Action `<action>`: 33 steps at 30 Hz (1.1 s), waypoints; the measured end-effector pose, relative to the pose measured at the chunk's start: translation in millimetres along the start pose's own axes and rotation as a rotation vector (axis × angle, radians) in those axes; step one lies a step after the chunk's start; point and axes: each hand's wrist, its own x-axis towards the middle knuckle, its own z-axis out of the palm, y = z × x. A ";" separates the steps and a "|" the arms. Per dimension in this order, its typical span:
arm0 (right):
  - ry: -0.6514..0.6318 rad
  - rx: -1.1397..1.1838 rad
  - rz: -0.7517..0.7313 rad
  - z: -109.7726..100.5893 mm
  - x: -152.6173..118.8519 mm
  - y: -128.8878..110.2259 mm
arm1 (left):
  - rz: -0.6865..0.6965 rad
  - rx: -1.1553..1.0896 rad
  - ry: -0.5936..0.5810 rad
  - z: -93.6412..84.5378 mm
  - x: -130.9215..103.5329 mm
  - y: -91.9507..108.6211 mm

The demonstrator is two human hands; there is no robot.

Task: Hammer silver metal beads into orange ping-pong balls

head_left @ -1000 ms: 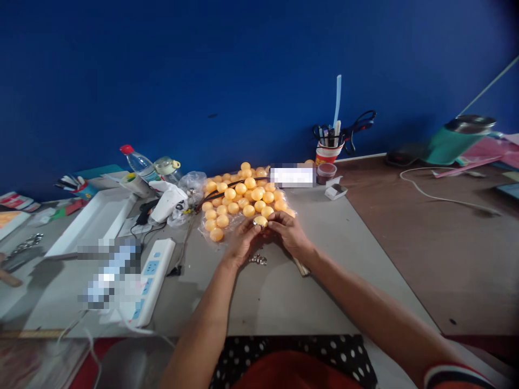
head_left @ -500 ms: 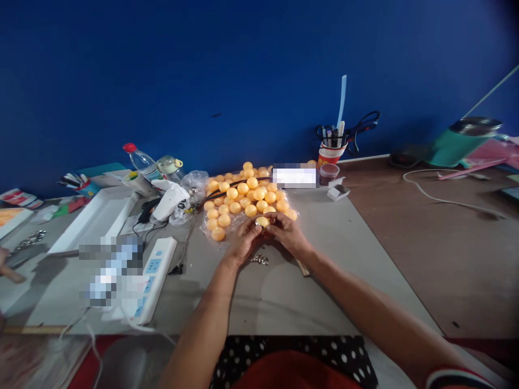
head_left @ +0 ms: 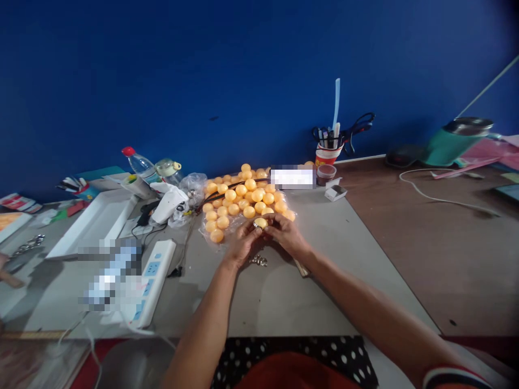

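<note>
Between my two hands is a yellow-orange ball (head_left: 261,223), with a small shiny metal piece on its left side. My left hand (head_left: 242,242) closes its fingers around the ball's left side, by the metal piece. On the other side, my right hand (head_left: 286,235) pinches the ball with thumb and fingers. A pile of similar orange balls (head_left: 243,204) lies on clear plastic just beyond my hands. Below them on the table rest several small shiny metal pieces (head_left: 258,261). A light wooden stick (head_left: 301,267) sticks out from under my right wrist.
To the left stand a white power strip (head_left: 156,283), a white tray (head_left: 95,221) and a bottle with a red cap (head_left: 140,163). Behind on the right are a paper cup of pens (head_left: 327,153), a small box (head_left: 335,193) and a green mug (head_left: 456,143). Another person's hand (head_left: 6,270) shows at the left edge.
The ball has turned slightly between my fingers, and more of the metal piece shows on its left. My hands stay in nearly the same place; the view has shifted a little.
</note>
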 end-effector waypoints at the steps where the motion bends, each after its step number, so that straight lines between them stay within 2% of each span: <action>1: -0.003 0.025 0.011 0.5 -0.5 -0.7 | 0.000 -0.013 0.005 -0.1 0.2 -0.5; 5: 0.029 0.084 0.010 2.8 -2.2 -0.4 | 0.005 -0.125 0.105 -0.8 1.2 1.1; 7: 0.043 0.056 -0.034 4.4 -3.1 1.4 | 0.025 -0.171 0.155 -2.7 2.1 3.3; 11: 0.061 -0.047 -0.146 6.6 -6.5 3.4 | 0.084 -0.211 0.181 -8.1 4.5 5.6; 15: 0.149 -0.351 -0.295 2.4 -7.7 2.2 | 0.111 -0.211 0.233 -12.3 6.9 3.4; 18: 0.170 -0.651 -0.342 -5.6 -4.2 0.7 | 0.107 -0.230 0.287 -14.8 8.4 1.5; 23: 0.113 -0.981 -0.216 -19.6 2.3 -10.3 | 0.121 -0.237 0.317 -17.4 9.6 0.4; 28: -0.107 -1.300 -0.005 -23.5 0.1 -30.4 | 0.142 -0.220 0.337 -18.9 10.0 -1.2; 31: -0.114 -1.436 0.090 -19.9 -4.3 -37.1 | 0.141 -0.230 0.356 -18.5 10.2 -1.0; 33: -0.114 -1.485 0.094 -17.1 -7.0 -37.7 | 0.125 -0.245 0.355 -17.6 10.1 0.0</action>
